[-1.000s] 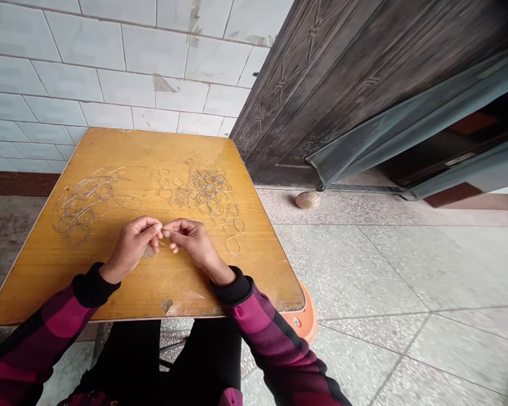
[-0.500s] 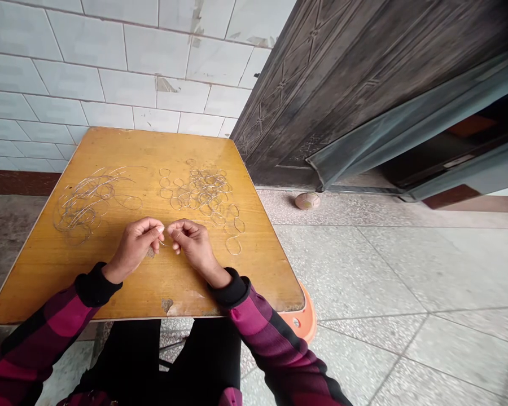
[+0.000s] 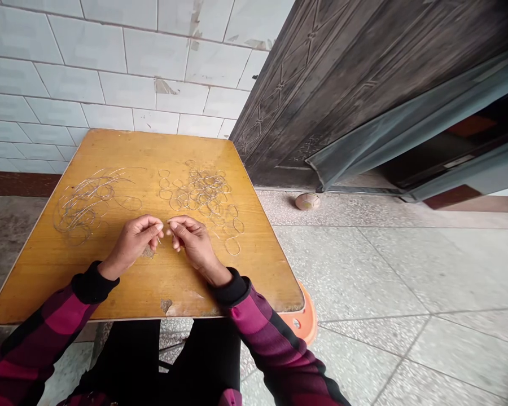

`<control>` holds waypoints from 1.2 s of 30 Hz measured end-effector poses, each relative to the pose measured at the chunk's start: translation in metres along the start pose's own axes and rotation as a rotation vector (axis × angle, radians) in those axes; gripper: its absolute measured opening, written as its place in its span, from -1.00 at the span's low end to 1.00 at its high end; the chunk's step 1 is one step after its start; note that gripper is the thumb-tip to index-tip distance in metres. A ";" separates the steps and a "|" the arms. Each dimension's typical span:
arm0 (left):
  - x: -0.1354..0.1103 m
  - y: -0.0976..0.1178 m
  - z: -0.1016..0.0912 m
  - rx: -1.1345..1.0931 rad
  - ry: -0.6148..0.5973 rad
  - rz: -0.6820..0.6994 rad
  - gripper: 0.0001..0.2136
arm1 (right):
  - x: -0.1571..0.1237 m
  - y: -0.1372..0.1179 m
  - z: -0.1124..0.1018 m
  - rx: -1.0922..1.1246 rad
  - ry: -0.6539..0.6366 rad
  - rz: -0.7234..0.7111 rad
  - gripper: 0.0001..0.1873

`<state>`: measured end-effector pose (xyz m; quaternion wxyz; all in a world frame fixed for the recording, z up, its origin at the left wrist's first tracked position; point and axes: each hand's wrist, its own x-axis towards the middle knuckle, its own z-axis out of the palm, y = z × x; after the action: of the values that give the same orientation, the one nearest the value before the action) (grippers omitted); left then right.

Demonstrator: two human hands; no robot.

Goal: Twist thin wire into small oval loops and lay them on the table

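Left grip [image 3: 133, 239] facing right grip [image 3: 193, 239]

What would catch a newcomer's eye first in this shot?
The loops of thin silvery wire on the yellow wooden tabletop stand out first: a loose tangle on the left and a denser cluster of small loops on the right. Between and below them, the left hand and right hand pinch their fingertips close together. A dark embossed door fills the upper right.

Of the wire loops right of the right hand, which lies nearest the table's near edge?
The oval wire loop, lowest on the wooden tabletop. It lies below the smaller loop and beyond the right hand.
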<state>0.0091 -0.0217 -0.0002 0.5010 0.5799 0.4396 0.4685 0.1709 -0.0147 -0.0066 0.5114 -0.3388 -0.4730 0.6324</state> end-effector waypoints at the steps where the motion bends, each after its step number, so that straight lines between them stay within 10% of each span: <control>1: 0.000 0.001 0.000 0.006 0.009 0.003 -0.83 | 0.000 0.000 0.001 -0.006 0.003 -0.010 -0.76; 8: -0.011 0.012 0.007 0.101 0.238 0.149 -0.85 | -0.001 0.000 0.005 -0.060 0.171 -0.092 -0.72; 14: -0.015 0.010 0.019 -0.090 0.067 -0.071 -0.79 | -0.004 0.010 0.006 -0.184 0.158 -0.282 -0.81; 36: -0.002 0.013 0.022 -0.896 0.137 -0.352 -0.92 | -0.013 0.004 0.009 -0.677 0.083 -0.669 -0.75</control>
<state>0.0312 -0.0287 0.0114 0.7429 0.1917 0.3181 0.5569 0.1649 -0.0294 -0.0079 0.5661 -0.3408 -0.7148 0.2293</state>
